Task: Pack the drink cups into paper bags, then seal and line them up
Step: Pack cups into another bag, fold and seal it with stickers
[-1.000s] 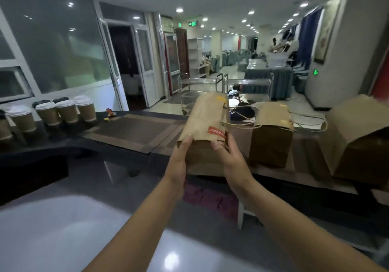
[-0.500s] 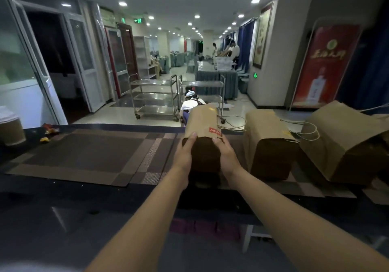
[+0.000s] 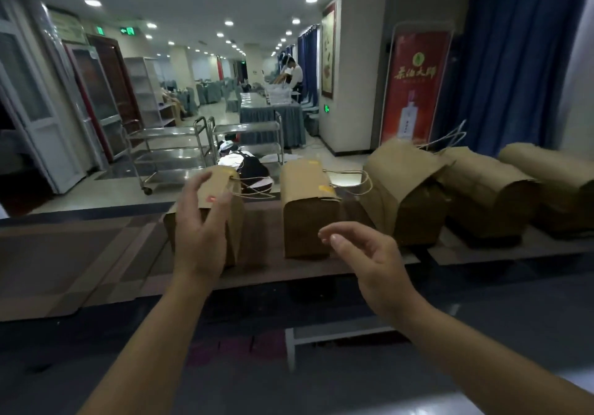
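A brown mat [image 3: 80, 254] covers the desk [image 3: 514, 286] at the left. The left hand [image 3: 199, 222] is spread before the first bag [image 3: 221, 180], fingers straight; I cannot tell whether it touches the paper. That bag stands upright on the desk, its top folded over. Near it stands the second bag [image 3: 305, 215], also folded over. The right hand [image 3: 369, 254] hovers apart from the left, fingers loosely curled, holding nothing. Further right, the third bag [image 3: 405, 196], fourth bag [image 3: 482, 199] and fifth bag [image 3: 559, 186] sit close together in a row.
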